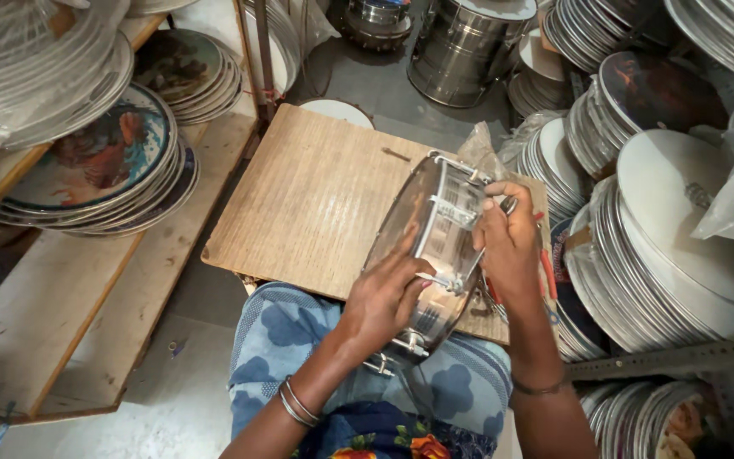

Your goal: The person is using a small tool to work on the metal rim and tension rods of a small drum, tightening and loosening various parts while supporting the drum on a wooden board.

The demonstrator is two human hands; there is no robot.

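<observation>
**Head view: I am fixing a rod on the drum**

Head camera looks down at my lap. The drum (435,246) stands on its edge on the board (316,204), tipped a bit toward 11 o'clock. My left hand (384,297) is at 7 o'clock on the drum. Its fingers are curled and press on the shiny shell to keep it from rolling. My right hand (507,246) is at 3 o'clock. It is closed tight around a small tool (510,204) at a rod (456,212) on the drum's side. Pliers (545,268) with red grips lie under that hand.

I think I am tightening this rod. Next I should turn the drum a little to reach another rod, and hold it firm so it does not slip.

Stacks of plates (681,255) sit at 3 o'clock, more at 9 o'clock.
</observation>
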